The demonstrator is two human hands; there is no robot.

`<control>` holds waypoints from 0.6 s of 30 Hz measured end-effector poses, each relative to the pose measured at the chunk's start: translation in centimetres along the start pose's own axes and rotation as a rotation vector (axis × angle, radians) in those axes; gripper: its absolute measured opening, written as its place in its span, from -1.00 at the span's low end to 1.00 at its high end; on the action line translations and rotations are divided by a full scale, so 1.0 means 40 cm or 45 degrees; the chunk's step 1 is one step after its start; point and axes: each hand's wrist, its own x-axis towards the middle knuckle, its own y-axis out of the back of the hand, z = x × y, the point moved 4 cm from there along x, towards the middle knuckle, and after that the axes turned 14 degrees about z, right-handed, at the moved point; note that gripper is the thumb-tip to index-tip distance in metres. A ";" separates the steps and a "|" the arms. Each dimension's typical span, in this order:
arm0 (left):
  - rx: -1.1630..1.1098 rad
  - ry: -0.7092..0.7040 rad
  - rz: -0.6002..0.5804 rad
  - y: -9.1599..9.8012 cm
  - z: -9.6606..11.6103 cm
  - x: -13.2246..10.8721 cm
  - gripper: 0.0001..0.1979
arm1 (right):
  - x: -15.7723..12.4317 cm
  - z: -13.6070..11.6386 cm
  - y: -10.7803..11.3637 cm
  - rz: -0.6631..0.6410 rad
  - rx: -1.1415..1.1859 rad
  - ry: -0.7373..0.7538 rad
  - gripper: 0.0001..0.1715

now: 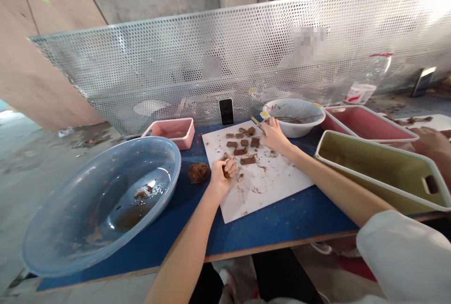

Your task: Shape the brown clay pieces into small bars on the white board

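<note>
My left hand point(224, 173) is closed over the left part of a white board point(282, 177), and a bit of brown material shows between its curled fingers. Beside it on the blue table sits a rough brown clay-like lump point(198, 172). At the board's far right edge my right hand point(273, 134) grips a thin, flat, knife-like tool point(258, 124), mostly covered by the fingers. Between the hands lie several small brown blocks point(248, 160), some bone-shaped, with crumbs scattered around them.
A large blue basin point(169, 200) with murky water stands left, near a pink tray point(185, 140). A phone point(226, 111) leans on the perforated metal screen point(158, 59). To the right are a white bowl point(299, 130), an olive bin point(352, 186), a pink basket point(373, 123) and another person's arm point(431, 146).
</note>
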 end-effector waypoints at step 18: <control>-0.003 -0.013 -0.004 0.009 0.001 0.003 -0.67 | -0.117 -0.016 0.024 -0.129 -0.037 0.188 -0.44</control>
